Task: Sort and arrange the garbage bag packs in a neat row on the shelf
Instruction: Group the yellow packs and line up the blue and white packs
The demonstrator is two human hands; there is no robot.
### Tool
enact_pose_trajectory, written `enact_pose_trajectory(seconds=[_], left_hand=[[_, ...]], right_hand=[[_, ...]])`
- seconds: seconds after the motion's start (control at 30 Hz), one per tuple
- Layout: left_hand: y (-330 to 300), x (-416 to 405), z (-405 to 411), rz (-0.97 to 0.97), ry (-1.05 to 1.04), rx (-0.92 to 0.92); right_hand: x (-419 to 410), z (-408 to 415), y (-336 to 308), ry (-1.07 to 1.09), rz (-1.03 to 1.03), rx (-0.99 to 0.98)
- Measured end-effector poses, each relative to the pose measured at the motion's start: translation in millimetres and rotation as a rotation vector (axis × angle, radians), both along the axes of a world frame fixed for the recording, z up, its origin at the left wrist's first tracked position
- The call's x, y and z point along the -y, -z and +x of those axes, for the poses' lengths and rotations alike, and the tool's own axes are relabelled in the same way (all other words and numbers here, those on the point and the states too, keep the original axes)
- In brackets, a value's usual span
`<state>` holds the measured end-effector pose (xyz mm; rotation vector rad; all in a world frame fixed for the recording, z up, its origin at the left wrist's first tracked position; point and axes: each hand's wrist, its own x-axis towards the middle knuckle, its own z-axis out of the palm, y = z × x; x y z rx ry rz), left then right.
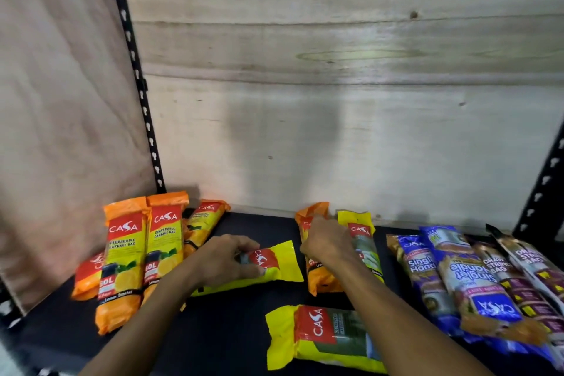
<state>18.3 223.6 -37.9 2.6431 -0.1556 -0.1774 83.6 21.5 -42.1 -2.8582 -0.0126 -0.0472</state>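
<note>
Fingers of the left hand (227,259) are curled over a yellow pack (274,265) lying flat on the dark shelf (232,330). Just right of them, an orange pack (317,278) is gripped by the right hand (328,239). Another yellow pack (323,339) lies nearer, below both hands.

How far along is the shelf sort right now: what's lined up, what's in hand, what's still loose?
Roughly midway. Done: orange packs lined up at the left, blue and drawstring packs grouped at the right. In hand: the left hand grips a yellow pack lying crosswise; the right hand holds an orange pack beside an upright yellow one. Left: the front yellow pack lies loose, and the middle has no row yet.
</note>
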Motion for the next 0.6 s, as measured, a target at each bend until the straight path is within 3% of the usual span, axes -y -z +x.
enact_pose_trajectory(seconds=[0.27,0.43,0.6], left_hand=[[-6.4,7.9,34.0,-0.386,-0.320,0.107],[-5.2,0.3,58.8,-0.876,-0.530,0.039],[4.2,-10.8,72.3,-0.909,-0.648,0.025]], right_hand=[[-4.4,0.4,-6.8,-0.268,0.196,0.060],[-5.7,9.3,-9.7,-0.493,0.265,0.093],[-16.5,27.4,-6.6,-0.586,0.265,0.041]])
